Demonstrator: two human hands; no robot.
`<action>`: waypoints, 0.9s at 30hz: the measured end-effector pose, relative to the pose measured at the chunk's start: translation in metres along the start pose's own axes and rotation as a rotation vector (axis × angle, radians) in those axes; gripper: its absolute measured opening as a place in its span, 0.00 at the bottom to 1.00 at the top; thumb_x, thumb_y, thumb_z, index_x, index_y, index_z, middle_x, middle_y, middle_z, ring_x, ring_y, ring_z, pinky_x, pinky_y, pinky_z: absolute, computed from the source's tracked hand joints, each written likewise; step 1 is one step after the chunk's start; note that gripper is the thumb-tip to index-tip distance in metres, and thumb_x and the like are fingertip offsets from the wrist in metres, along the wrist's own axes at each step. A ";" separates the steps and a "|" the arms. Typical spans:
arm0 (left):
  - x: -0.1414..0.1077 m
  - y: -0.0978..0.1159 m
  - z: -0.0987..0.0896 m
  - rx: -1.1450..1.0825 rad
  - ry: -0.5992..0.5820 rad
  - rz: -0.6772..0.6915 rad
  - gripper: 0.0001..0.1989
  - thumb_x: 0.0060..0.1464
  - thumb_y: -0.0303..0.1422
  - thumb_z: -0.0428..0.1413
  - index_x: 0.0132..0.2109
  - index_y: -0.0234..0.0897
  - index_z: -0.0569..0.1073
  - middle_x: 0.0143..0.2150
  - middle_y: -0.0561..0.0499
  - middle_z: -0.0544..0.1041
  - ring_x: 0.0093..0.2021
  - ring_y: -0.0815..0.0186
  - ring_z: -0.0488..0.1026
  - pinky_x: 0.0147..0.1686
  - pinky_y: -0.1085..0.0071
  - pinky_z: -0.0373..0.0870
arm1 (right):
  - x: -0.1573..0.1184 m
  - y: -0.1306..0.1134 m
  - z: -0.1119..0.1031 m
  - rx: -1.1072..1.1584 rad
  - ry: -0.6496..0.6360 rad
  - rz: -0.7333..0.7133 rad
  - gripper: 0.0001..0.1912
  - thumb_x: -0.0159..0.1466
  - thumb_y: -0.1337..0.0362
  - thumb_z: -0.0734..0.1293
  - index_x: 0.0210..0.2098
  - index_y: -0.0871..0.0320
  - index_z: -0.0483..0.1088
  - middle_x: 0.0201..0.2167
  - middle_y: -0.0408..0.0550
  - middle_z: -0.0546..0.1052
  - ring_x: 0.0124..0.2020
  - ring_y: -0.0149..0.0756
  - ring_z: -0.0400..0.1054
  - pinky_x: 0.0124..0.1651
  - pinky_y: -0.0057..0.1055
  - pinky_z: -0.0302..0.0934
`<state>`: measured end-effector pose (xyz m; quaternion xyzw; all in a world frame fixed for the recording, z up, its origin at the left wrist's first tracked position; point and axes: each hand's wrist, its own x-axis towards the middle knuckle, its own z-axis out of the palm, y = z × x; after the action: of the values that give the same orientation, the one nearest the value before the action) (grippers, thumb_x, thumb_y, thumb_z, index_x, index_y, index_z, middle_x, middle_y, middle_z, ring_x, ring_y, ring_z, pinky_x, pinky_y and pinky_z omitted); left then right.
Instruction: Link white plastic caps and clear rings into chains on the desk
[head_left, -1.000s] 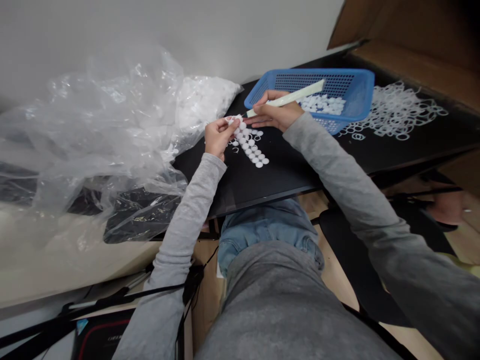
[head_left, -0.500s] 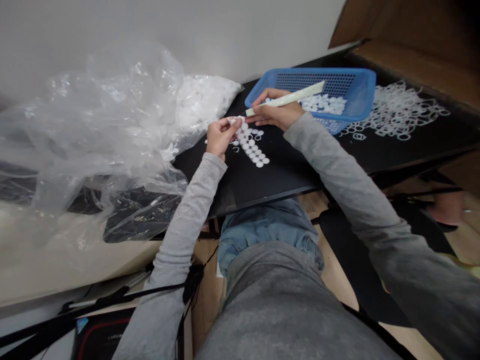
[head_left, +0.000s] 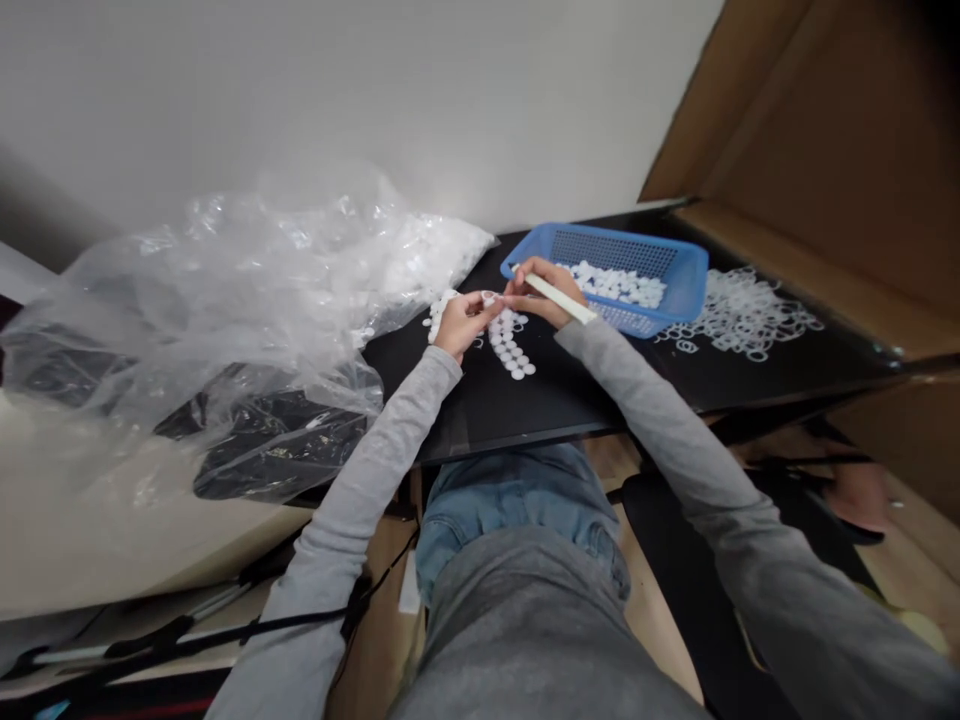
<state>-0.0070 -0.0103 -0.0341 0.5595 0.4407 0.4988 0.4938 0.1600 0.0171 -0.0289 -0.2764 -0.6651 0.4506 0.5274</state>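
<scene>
Brown cardboard box (head_left: 840,150), right; smooth grey-white wall (head_left: 420,100), rear; flat black seat (head_left: 664,540), lower right; thin black cable (head_left: 393,566), lower left.

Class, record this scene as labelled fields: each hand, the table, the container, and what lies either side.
Left hand: pinching a small white round plastic piece
Right hand: gripping a pale, slim-handled tool
Black table: bears white plastic discs
Container: blue perforated plastic basket, white pieces inside
Right side: heaped thin white rings
Left side: large clear plastic bag

Blue bskt (head_left: 679,300), blk tbl (head_left: 487,410)
</scene>
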 end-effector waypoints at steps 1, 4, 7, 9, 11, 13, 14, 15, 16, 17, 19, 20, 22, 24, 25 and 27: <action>0.000 0.000 0.000 -0.012 -0.013 0.015 0.13 0.46 0.38 0.66 0.34 0.33 0.75 0.29 0.53 0.76 0.31 0.71 0.71 0.31 0.77 0.65 | 0.000 0.002 0.000 0.025 -0.013 -0.004 0.22 0.43 0.60 0.80 0.27 0.55 0.65 0.26 0.39 0.75 0.27 0.29 0.68 0.34 0.28 0.64; -0.002 0.002 0.000 -0.067 -0.052 0.043 0.12 0.46 0.36 0.65 0.33 0.33 0.74 0.28 0.54 0.74 0.30 0.72 0.68 0.32 0.76 0.63 | 0.000 0.006 0.001 0.135 -0.031 0.018 0.20 0.45 0.63 0.79 0.26 0.55 0.62 0.26 0.39 0.74 0.27 0.28 0.66 0.34 0.28 0.62; -0.004 0.007 -0.001 -0.055 -0.081 0.049 0.12 0.45 0.37 0.65 0.30 0.33 0.73 0.26 0.55 0.72 0.28 0.72 0.65 0.31 0.75 0.60 | -0.001 0.006 0.004 0.210 -0.011 0.056 0.20 0.46 0.64 0.77 0.26 0.55 0.61 0.25 0.37 0.72 0.27 0.27 0.65 0.35 0.28 0.61; -0.005 0.011 -0.002 -0.057 -0.087 0.046 0.14 0.43 0.38 0.66 0.29 0.33 0.73 0.25 0.55 0.70 0.27 0.72 0.64 0.30 0.75 0.58 | -0.002 0.004 0.007 0.238 0.005 0.089 0.20 0.46 0.64 0.77 0.27 0.55 0.60 0.25 0.37 0.72 0.27 0.27 0.65 0.35 0.28 0.61; -0.007 0.014 -0.002 -0.084 -0.101 0.025 0.17 0.39 0.41 0.68 0.29 0.32 0.73 0.26 0.54 0.71 0.28 0.71 0.64 0.30 0.74 0.59 | -0.003 0.002 0.010 0.258 0.011 0.122 0.21 0.45 0.63 0.77 0.27 0.54 0.59 0.26 0.37 0.71 0.27 0.28 0.64 0.34 0.28 0.61; -0.008 0.015 -0.003 -0.109 -0.109 0.013 0.19 0.37 0.42 0.68 0.31 0.32 0.74 0.26 0.54 0.71 0.28 0.71 0.65 0.30 0.74 0.59 | -0.003 -0.001 0.013 0.257 0.017 0.131 0.22 0.45 0.63 0.77 0.28 0.54 0.58 0.26 0.37 0.71 0.28 0.28 0.64 0.33 0.28 0.61; -0.008 0.016 -0.003 -0.124 -0.112 0.012 0.20 0.36 0.43 0.69 0.31 0.32 0.74 0.26 0.54 0.71 0.28 0.71 0.65 0.30 0.74 0.59 | -0.003 -0.002 0.014 0.254 0.021 0.126 0.23 0.44 0.62 0.77 0.28 0.54 0.57 0.26 0.37 0.70 0.27 0.28 0.64 0.33 0.28 0.61; -0.008 0.016 -0.004 -0.138 -0.116 0.010 0.20 0.36 0.43 0.69 0.31 0.33 0.74 0.26 0.54 0.71 0.28 0.71 0.64 0.29 0.74 0.58 | -0.003 -0.003 0.015 0.253 0.025 0.120 0.23 0.44 0.62 0.77 0.28 0.53 0.57 0.26 0.37 0.69 0.27 0.28 0.63 0.32 0.28 0.61; -0.008 0.016 -0.004 -0.148 -0.113 0.010 0.20 0.36 0.43 0.69 0.31 0.33 0.74 0.26 0.54 0.71 0.28 0.72 0.64 0.29 0.75 0.58 | -0.003 -0.005 0.016 0.253 0.029 0.115 0.24 0.44 0.62 0.77 0.28 0.53 0.56 0.26 0.37 0.69 0.27 0.28 0.63 0.32 0.28 0.61; -0.008 0.016 -0.004 -0.153 -0.109 0.010 0.20 0.36 0.43 0.69 0.30 0.33 0.74 0.25 0.55 0.70 0.28 0.72 0.63 0.29 0.75 0.57 | -0.004 -0.006 0.017 0.253 0.032 0.111 0.25 0.43 0.61 0.77 0.28 0.53 0.56 0.26 0.37 0.69 0.27 0.29 0.62 0.32 0.28 0.61; -0.008 0.017 -0.004 -0.163 -0.102 0.000 0.21 0.33 0.43 0.70 0.29 0.33 0.74 0.25 0.55 0.70 0.28 0.72 0.63 0.28 0.75 0.57 | -0.004 -0.008 0.019 0.248 0.036 0.101 0.25 0.44 0.61 0.77 0.28 0.53 0.55 0.27 0.38 0.68 0.27 0.29 0.63 0.32 0.29 0.62; -0.009 0.017 -0.004 -0.171 -0.104 -0.010 0.21 0.31 0.42 0.71 0.29 0.32 0.74 0.25 0.55 0.71 0.28 0.73 0.63 0.29 0.75 0.58 | -0.004 -0.008 0.021 0.242 0.038 0.095 0.25 0.44 0.61 0.77 0.28 0.53 0.55 0.27 0.38 0.68 0.27 0.30 0.63 0.32 0.29 0.63; -0.010 0.019 -0.004 -0.207 -0.112 -0.040 0.22 0.29 0.42 0.72 0.29 0.32 0.75 0.26 0.55 0.72 0.28 0.73 0.64 0.30 0.76 0.60 | -0.003 -0.008 0.022 0.234 0.057 0.062 0.25 0.45 0.61 0.76 0.28 0.52 0.54 0.28 0.38 0.67 0.27 0.30 0.63 0.33 0.30 0.63; -0.013 0.022 -0.004 -0.257 -0.114 -0.082 0.23 0.28 0.41 0.73 0.30 0.32 0.76 0.27 0.54 0.73 0.30 0.73 0.66 0.33 0.76 0.62 | -0.003 -0.008 0.023 0.185 0.079 -0.007 0.25 0.46 0.60 0.76 0.29 0.52 0.54 0.29 0.38 0.66 0.28 0.30 0.63 0.34 0.31 0.64; -0.014 0.024 -0.004 -0.286 -0.111 -0.112 0.22 0.27 0.39 0.73 0.30 0.32 0.76 0.28 0.54 0.74 0.30 0.73 0.67 0.34 0.76 0.64 | -0.003 -0.007 0.023 0.127 0.085 -0.051 0.24 0.48 0.60 0.75 0.30 0.52 0.54 0.29 0.38 0.66 0.29 0.31 0.64 0.35 0.32 0.65; -0.016 0.027 -0.003 -0.354 -0.109 -0.201 0.22 0.27 0.37 0.74 0.30 0.32 0.76 0.28 0.54 0.74 0.31 0.73 0.69 0.37 0.75 0.65 | -0.002 -0.008 0.021 -0.012 0.084 -0.129 0.21 0.52 0.59 0.73 0.31 0.51 0.54 0.31 0.40 0.66 0.31 0.34 0.65 0.38 0.35 0.66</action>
<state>-0.0122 -0.0292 -0.0097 0.4435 0.3725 0.4857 0.6547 0.1411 0.0051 -0.0238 -0.2550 -0.6615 0.3996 0.5811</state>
